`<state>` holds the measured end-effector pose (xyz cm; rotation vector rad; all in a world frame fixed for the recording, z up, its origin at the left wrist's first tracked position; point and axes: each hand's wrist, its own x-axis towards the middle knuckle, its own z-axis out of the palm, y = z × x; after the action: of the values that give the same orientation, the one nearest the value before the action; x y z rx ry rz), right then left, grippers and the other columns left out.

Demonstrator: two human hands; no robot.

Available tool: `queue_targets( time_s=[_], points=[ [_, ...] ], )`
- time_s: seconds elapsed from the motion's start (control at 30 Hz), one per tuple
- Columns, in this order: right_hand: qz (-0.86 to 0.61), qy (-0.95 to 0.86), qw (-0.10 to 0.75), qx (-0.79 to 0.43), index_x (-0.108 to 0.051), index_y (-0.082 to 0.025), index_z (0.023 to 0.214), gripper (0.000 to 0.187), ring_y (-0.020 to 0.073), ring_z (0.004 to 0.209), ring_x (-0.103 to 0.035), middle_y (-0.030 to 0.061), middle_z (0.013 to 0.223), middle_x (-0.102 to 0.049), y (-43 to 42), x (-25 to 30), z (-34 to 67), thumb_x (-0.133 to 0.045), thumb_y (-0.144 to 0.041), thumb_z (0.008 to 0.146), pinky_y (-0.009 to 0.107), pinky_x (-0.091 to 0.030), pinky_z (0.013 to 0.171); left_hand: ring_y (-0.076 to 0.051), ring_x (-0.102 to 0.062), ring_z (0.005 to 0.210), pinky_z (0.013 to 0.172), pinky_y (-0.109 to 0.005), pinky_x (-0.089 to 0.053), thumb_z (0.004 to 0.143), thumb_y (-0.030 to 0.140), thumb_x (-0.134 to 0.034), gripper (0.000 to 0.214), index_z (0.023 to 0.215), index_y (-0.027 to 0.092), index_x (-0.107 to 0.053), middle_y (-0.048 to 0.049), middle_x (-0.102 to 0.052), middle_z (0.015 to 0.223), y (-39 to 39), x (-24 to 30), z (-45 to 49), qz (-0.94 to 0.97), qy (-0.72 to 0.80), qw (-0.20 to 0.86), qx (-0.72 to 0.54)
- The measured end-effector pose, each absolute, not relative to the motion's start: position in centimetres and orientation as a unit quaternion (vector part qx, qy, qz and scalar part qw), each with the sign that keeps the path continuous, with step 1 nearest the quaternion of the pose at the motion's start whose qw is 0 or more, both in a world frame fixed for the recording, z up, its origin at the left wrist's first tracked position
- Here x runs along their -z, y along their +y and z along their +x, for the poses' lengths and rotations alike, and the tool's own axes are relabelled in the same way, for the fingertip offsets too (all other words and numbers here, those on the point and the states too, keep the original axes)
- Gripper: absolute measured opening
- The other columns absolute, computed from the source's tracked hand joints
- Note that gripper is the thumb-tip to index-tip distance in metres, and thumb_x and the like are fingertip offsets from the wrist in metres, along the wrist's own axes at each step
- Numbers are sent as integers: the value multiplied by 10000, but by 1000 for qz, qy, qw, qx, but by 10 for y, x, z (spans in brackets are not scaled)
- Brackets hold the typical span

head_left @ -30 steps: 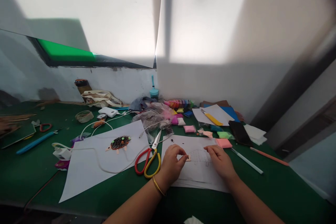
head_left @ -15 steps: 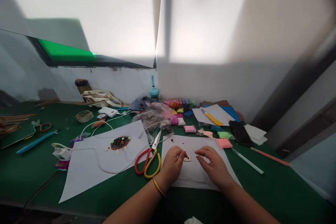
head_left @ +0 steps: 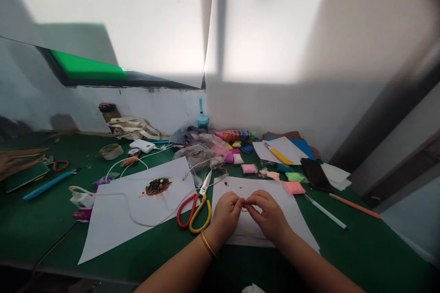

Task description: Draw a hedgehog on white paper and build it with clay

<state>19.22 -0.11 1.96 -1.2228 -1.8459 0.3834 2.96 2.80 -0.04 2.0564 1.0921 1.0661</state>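
Over a stack of white paper [head_left: 261,185], my left hand [head_left: 227,213] and my right hand [head_left: 268,214] meet at the fingertips. Both are closed in a pinch; whatever lies between the fingers is too small and covered to make out. Just beneath the fingertips, a small peach-coloured piece [head_left: 244,209] shows in part on the paper. Tiny dark bits [head_left: 226,183] lie beyond my left hand. Left of that hand rest scissors [head_left: 209,219] with one red and one yellow handle. A hedgehog figure [head_left: 158,186] with dark spines and coloured dots lies on another white sheet [head_left: 113,229].
Several soft coloured clay packets [head_left: 249,169] lie behind the paper. A yellow cutter [head_left: 279,154], a dark phone [head_left: 315,174] and a white pen [head_left: 325,211] are to the right. A white cable [head_left: 129,215] crosses the left sheet. Another person's hand [head_left: 6,167] shows at the far left.
My right hand has moved left, bringing its fingertips against those of my left hand. The peach-coloured piece is now mostly covered. At the far left, the other person's hand has come further into view.
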Motion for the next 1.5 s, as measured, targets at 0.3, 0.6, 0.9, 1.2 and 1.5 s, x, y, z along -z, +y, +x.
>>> queue_targets(
  time_s=[0.3,0.6,0.9,1.2,1.5],
  points=[
    [-511,-704,446,-214,-641,-236,754,154,209,793,-576,40,798,-631,-1,-19,194,-560,-309,862,338,-478,716,-191,-577,821,759,-317,-446,976,406,-344,406,789,193,-635,-52,-627,817,25,-2,30,730,394,359,-428],
    [-555,-668,413,-276,-640,-229,773,174,190,737,-584,18,795,-634,7,-12,203,-552,-361,843,305,-472,668,-200,-554,879,809,-334,-418,936,291,-472,202,863,205,-639,-45,-616,872,28,-7,26,771,414,232,-424],
    [-505,-796,274,-189,-726,-245,791,138,213,910,-577,43,895,-629,29,-3,214,-593,-218,811,357,-457,832,-274,-531,960,827,-429,-369,759,202,-659,203,957,232,-626,-64,-607,987,10,0,16,865,448,53,-219],
    [-514,-801,261,-160,-721,-233,788,124,204,907,-561,43,914,-627,24,6,207,-605,-196,811,339,-449,834,-265,-529,1007,864,-425,-365,787,238,-633,181,966,220,-612,-63,-604,1003,9,4,16,866,460,58,-188],
    [-520,-800,260,-150,-713,-224,783,108,197,898,-546,42,915,-625,24,7,204,-618,-175,800,321,-435,820,-242,-517,1003,865,-400,-366,813,277,-615,175,982,231,-614,-46,-594,1016,8,1,16,864,469,55,-172]
  ],
)
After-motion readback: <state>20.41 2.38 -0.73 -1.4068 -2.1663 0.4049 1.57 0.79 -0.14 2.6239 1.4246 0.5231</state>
